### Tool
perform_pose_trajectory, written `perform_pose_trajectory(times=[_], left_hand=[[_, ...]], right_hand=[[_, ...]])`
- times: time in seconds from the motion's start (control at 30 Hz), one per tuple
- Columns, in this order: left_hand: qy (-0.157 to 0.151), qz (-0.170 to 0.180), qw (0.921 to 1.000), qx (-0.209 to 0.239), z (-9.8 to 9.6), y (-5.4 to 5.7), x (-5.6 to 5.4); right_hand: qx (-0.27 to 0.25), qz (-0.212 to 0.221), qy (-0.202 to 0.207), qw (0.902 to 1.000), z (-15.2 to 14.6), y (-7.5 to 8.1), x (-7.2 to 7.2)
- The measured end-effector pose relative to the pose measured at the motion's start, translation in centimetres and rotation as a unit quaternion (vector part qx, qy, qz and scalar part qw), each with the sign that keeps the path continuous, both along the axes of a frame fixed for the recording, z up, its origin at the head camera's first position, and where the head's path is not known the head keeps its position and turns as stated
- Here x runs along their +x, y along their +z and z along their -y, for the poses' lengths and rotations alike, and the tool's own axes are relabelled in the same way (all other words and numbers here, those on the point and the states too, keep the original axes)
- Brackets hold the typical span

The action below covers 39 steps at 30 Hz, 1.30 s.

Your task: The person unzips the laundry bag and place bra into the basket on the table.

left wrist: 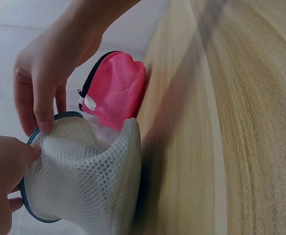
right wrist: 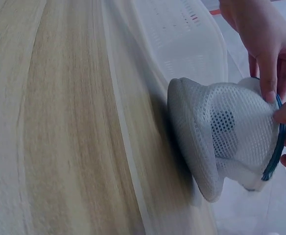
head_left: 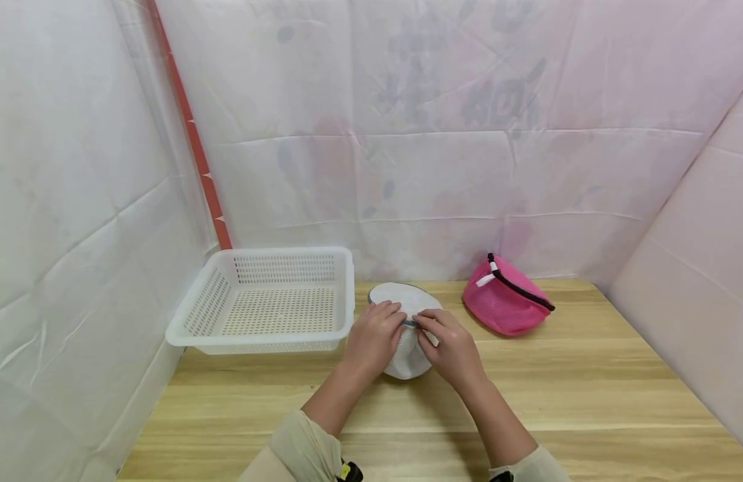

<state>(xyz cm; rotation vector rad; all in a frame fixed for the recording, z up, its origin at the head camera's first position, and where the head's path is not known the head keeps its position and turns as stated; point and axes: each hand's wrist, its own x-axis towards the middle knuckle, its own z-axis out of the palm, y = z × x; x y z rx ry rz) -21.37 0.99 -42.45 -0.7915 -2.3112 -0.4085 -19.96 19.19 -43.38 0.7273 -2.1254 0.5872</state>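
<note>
A white mesh laundry bag (head_left: pixel 401 361) with a blue-green edged top stands on the wooden table in front of me. My left hand (head_left: pixel 374 338) pinches the trimmed edge from the left, thumb on the near side in the left wrist view. Close beside it, my right hand (head_left: pixel 454 348) pinches the same edge between thumb and fingers. Below the hands, the mesh wall (left wrist: pixel 91 181) sags in soft folds. The blue-green trim (right wrist: pixel 275 152) curves past both sets of fingertips in the right wrist view.
To the left, a white perforated plastic basket (head_left: pixel 350 294) sits on the table. A pink mesh bag (head_left: pixel 504 304) with a black zipper edge and white tag lies at the back right. Pale sheeting (head_left: pixel 432 174) hangs behind and along both sides of the wooden table (head_left: pixel 588 402).
</note>
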Motion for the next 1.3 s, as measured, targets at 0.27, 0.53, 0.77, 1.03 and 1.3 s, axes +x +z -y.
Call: perform_pose_trajectory(times=[0.27, 0.53, 0.77, 1.03, 1.3], left_hand=[[-0.034, 0.019, 0.9962, 0.078, 1.0, -0.5, 0.4], [-0.047, 0.007, 0.992, 0.117, 1.8, -1.2, 1.0], [-0.042, 0.001, 0.9905, 0.131, 2.4, -1.2, 1.6], [-0.06, -0.001, 0.9873, 0.147, 2.9, -0.4, 2.5], [-0.075, -0.019, 0.9863, 0.145, 2.8, -0.2, 2.9]], right_hand=[[-0.017, 0.038, -0.018, 0.999, -0.8, -0.6, 0.3], [-0.03, 0.031, -0.021, 0.9989, -1.0, -0.7, 0.3], [-0.036, 0.014, -0.011, 0.9992, -0.3, 0.1, 0.5], [-0.064, 0.013, 0.046, 0.9968, 0.9, 1.1, 1.2], [-0.049, -0.012, 0.081, 0.9955, 2.2, 1.5, 1.8]])
